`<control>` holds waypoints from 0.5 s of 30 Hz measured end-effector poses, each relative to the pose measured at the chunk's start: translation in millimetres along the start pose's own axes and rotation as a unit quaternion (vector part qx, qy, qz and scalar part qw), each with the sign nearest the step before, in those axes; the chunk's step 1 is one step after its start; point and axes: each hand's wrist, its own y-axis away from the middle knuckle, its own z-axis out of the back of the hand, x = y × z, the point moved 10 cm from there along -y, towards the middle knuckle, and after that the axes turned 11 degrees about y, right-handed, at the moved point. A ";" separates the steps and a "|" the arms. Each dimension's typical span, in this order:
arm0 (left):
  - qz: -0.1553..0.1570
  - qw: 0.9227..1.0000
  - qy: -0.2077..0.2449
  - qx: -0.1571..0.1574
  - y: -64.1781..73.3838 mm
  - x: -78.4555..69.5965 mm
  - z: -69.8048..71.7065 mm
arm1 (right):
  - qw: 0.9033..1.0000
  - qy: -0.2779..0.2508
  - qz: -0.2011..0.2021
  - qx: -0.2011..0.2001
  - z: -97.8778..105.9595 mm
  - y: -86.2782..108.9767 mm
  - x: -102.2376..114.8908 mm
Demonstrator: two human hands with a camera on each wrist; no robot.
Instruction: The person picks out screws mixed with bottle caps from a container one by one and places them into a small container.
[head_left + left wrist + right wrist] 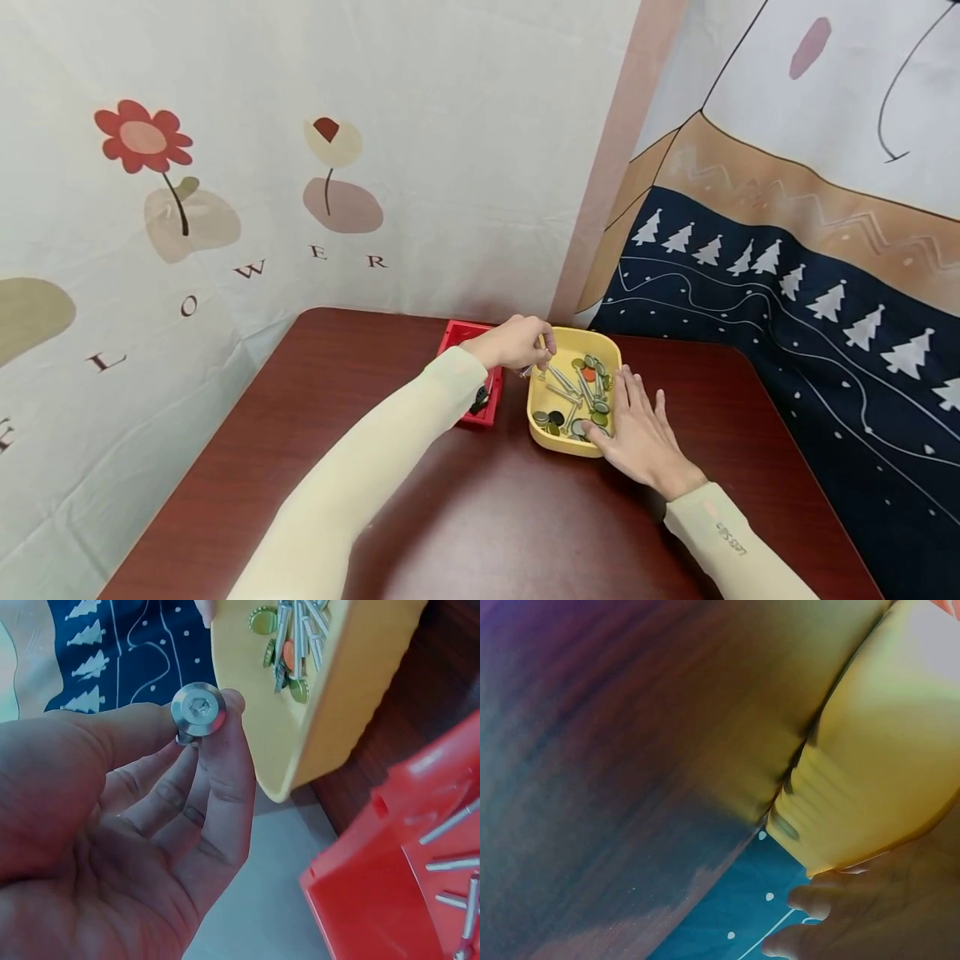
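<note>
My left hand (517, 342) is over the left rim of a yellow tray (573, 447), between it and a red tray (454, 332). Thumb and index finger pinch a bolt (199, 709), its hex-socket head facing the left wrist camera. Inside the yellow tray lie several silver bolts (567, 385) and bottle caps (555, 417), mostly green, with an orange one (588, 375) among them. My right hand (645, 433) rests against that tray's right side, fingers straight along the wall and thumb over the front rim.
Several silver bolts (453, 864) lie in the red tray, along with a small black object (481, 398) in the head view. Both trays stand toward the back of the dark red wooden table (450, 517). Printed cloth (465, 150) hangs behind it.
</note>
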 end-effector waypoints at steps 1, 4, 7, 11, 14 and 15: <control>0.000 1.000 0.004 -0.003 1.6 2.6 2.0 | 1.000 -0.001 0.000 0.000 0.0 0.0 0.5; 0.003 1.000 0.022 -0.010 6.3 11.0 7.5 | 1.000 0.002 0.000 -0.002 0.4 -0.1 1.2; 0.009 0.999 0.037 -0.018 11.1 20.3 13.6 | 1.000 0.004 0.001 -0.005 0.9 -0.3 1.4; 0.016 0.999 0.035 -0.035 18.8 32.6 23.5 | 1.000 0.004 0.003 -0.006 0.5 -0.8 1.3; 0.023 0.998 0.026 -0.042 24.2 42.1 29.6 | 1.000 0.007 0.004 -0.005 0.2 -0.8 1.0; 0.025 0.998 0.024 -0.044 26.2 44.9 31.4 | 1.000 0.008 0.004 -0.005 0.3 -0.9 1.0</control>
